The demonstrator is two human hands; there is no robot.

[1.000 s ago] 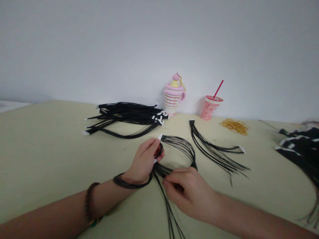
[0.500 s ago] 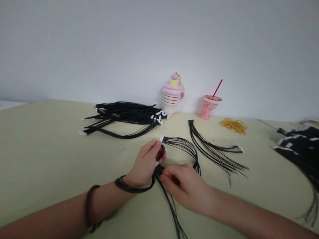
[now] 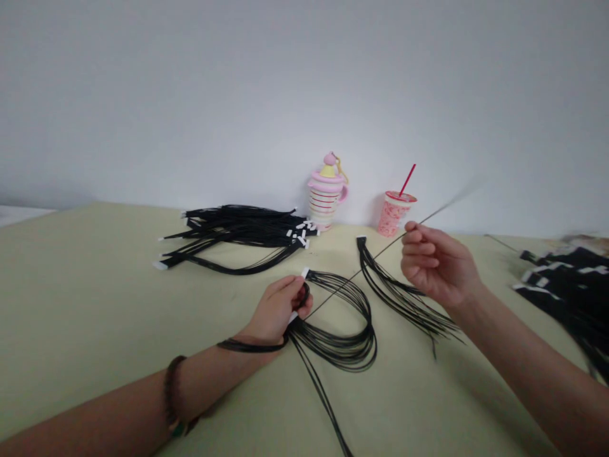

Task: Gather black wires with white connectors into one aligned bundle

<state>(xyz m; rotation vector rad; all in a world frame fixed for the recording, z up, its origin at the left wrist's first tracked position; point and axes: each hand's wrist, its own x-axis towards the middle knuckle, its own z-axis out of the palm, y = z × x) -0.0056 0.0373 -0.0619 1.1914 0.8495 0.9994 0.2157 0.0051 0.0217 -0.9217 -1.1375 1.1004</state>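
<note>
My left hand [image 3: 278, 311] is closed on a wire harness [image 3: 366, 324] of thin black wires with white connectors. Two connector ends stick out by its fingers, and the wires loop to the right between them. Several loose wires hang from the lower connector toward the front, and a dark coil circles my left wrist. Raised on the right, my right hand [image 3: 435, 260] pinches a single black wire [image 3: 342, 287]. That wire runs straight from the lower connector up through the fingertips, its far end blurred. The part of the harness inside my left palm is hidden.
A pile of black harnesses [image 3: 238, 228] lies at the back left, beside a striped pink mug [image 3: 323, 200]. Right of it stand a pink cup [image 3: 394, 216] with a red straw and another harness [image 3: 380, 279]. More black harnesses [image 3: 566, 285] lie at the far right.
My right hand has moved from beside the left hand up and to the right, drawing one wire out taut. My left hand keeps its hold. The rubber bands are now hidden behind my right hand.
</note>
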